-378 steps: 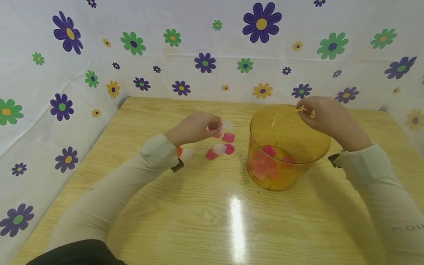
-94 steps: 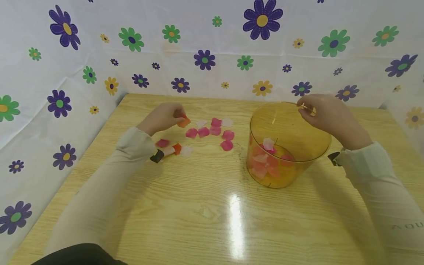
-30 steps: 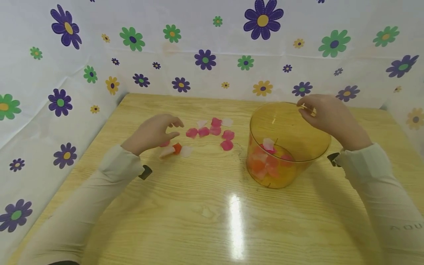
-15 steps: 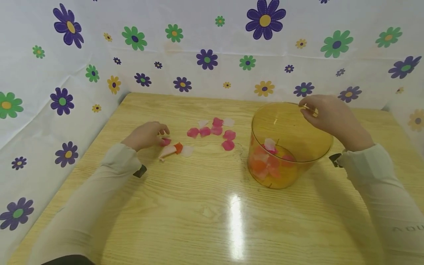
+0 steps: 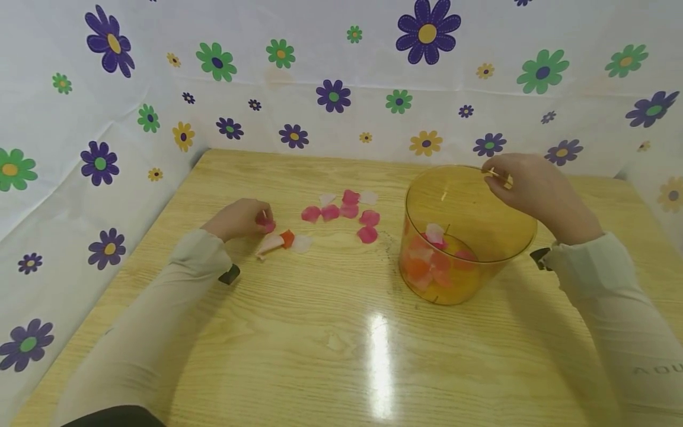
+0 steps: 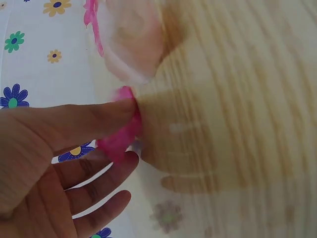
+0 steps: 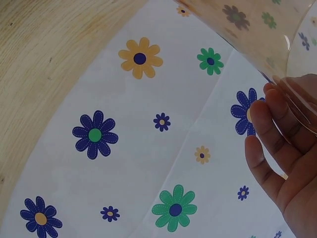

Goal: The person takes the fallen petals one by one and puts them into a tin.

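Note:
My left hand (image 5: 237,219) pinches a dark pink petal (image 6: 120,135) between thumb and fingers, close over the wooden table at the left. Just right of it lie a pale pink petal (image 5: 271,244), an orange petal (image 5: 287,239) and a white petal (image 5: 302,243), overlapping in a row. On the right stands a clear amber bucket (image 5: 480,222) with several pink, orange and white petals (image 5: 427,264) inside. Its far rim is gripped by my right hand (image 5: 528,188), fingers and thumb on either side of the wall. In the right wrist view the thumb is largely hidden.
Several pink and white petals (image 5: 340,210) lie in a loose cluster between the left hand and the bucket. A white cloth (image 5: 363,83) printed with flowers rises behind and beside the wooden table (image 5: 299,332). Light glares off the table's front.
The orange petal held 3.1 s ago now lies in the bucket. My left hand has since reached back to the left and closed on a dark pink petal. My right hand stays on the rim.

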Tool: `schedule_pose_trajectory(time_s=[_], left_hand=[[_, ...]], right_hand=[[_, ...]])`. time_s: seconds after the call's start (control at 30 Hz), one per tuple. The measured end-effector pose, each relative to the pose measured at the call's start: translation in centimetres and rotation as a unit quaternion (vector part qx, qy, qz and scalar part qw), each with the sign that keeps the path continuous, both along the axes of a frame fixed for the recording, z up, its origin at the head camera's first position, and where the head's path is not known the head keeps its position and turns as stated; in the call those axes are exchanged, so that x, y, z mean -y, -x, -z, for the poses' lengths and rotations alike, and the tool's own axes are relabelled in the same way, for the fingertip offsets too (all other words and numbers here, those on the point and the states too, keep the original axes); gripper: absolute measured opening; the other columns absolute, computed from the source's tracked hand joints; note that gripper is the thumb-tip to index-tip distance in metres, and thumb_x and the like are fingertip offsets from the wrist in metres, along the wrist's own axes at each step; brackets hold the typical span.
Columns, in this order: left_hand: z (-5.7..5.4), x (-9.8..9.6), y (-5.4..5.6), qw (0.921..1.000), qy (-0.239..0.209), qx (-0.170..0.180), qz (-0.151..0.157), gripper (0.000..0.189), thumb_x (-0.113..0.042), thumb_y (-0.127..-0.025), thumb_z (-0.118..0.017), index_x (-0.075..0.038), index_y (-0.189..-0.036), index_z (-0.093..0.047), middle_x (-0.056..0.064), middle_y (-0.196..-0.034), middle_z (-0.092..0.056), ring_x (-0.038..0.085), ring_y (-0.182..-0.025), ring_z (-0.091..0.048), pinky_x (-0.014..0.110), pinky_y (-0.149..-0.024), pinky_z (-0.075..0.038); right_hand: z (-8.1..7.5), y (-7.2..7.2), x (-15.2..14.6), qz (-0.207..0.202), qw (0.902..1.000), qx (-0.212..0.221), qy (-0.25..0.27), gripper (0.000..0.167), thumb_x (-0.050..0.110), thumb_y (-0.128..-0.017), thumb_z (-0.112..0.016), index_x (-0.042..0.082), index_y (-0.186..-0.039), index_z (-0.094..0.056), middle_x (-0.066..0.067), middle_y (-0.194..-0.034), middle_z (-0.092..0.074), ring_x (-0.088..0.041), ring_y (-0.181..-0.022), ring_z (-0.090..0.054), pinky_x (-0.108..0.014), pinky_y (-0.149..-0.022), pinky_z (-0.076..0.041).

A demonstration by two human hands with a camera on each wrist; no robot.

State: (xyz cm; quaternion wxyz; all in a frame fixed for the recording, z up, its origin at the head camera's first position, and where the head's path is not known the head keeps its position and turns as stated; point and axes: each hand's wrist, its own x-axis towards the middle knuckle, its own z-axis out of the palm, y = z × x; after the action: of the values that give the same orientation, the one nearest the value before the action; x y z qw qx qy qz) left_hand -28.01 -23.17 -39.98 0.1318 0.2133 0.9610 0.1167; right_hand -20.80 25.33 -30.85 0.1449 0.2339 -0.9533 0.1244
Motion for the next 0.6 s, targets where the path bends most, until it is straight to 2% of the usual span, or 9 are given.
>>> schedule_pose_trajectory(time_s=[0.1,0.33,0.47,0.6], left_hand=[[0.2,-0.1,0.1,0.9999,-0.01,-0.004,0.001,0.007,-0.007,-0.084,-0.065,-0.004,-0.09,-0.064,0.012,-0.087,-0.065,0.024,-0.08,-0.057,0.041,-0.078,-0.049],[0.3,-0.1,0.1,0.9994,-0.029,-0.02,-0.006,0.006,-0.01,-0.087,-0.064,-0.004,-0.086,-0.067,0.012,-0.087,-0.067,0.024,-0.082,-0.058,0.042,-0.08,-0.048],[-0.2,-0.3,-0.1,0.9987,-0.036,-0.03,-0.019,0.01,-0.013,-0.087,-0.066,-0.005,-0.085,-0.07,0.01,-0.086,-0.07,0.022,-0.08,-0.058,0.041,-0.08,-0.049],[-1.1,-0.8,-0.4,0.9967,-0.054,-0.048,-0.037,0.012,-0.016,-0.087,-0.066,-0.006,-0.087,-0.071,0.01,-0.087,-0.072,0.021,-0.08,-0.061,0.04,-0.079,-0.049]], right_hand=[[0.0,0.0,0.0,0.003,1.0,0.004,-0.002,0.015,0.003,-0.085,-0.062,0.0,-0.1,-0.066,-0.021,-0.092,-0.069,-0.031,-0.075,-0.063,-0.048,-0.072,-0.053],[0.0,0.1,0.1,0.008,1.0,0.004,-0.002,0.015,0.003,-0.085,-0.062,0.0,-0.099,-0.066,-0.021,-0.092,-0.069,-0.031,-0.076,-0.063,-0.049,-0.073,-0.053],[-0.1,0.0,0.2,0.008,1.0,-0.003,-0.002,0.014,0.002,-0.085,-0.062,0.0,-0.098,-0.067,-0.02,-0.09,-0.069,-0.031,-0.075,-0.063,-0.049,-0.072,-0.052],[0.0,-0.1,0.2,0.009,0.9999,-0.005,-0.003,0.014,0.002,-0.085,-0.061,-0.001,-0.097,-0.066,-0.02,-0.089,-0.069,-0.031,-0.074,-0.063,-0.049,-0.072,-0.052]])
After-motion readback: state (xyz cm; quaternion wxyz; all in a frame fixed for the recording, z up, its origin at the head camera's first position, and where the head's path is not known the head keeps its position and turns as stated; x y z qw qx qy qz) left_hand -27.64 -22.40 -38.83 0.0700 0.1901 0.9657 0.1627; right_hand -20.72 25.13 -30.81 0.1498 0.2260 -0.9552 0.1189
